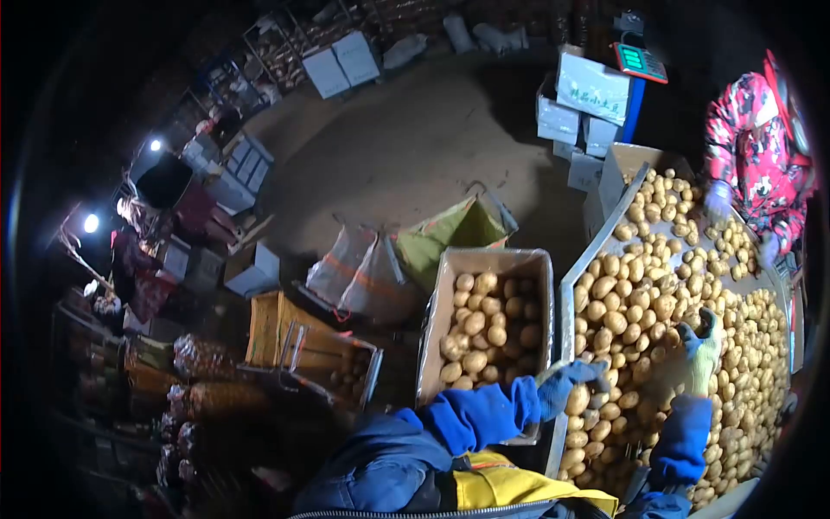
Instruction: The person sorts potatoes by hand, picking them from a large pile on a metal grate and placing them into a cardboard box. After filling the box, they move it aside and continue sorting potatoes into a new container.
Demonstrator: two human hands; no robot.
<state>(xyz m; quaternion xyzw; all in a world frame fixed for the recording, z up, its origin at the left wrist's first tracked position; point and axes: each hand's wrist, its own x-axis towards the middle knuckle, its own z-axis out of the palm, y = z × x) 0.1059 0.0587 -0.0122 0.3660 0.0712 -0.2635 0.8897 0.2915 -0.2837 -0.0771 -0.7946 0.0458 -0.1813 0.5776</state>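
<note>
Potatoes (pixel 616 322) cover the worktop (pixel 567 320) at right; its lower edge is cut off. The wearer's right hand (pixel 702 350), gloved, is over them, thumb and fingers spread apart; whether the fingertips touch any potato cannot be determined. The left hand (pixel 566 387), also gloved, is at the worktop's near rim, fingers pointing inward; its underside is hidden, so whether it grips anything cannot be told. Beside it stands a carton (pixel 493 259) partly filled with potatoes, its near corner covered by the blue sleeve (pixel 488 413). Across the worktop, a co-worker's hands (pixel 719 199) are blurred. The scale's (pixel 641 62) reading is illegible. Deep shadow obscures the far left.
</note>
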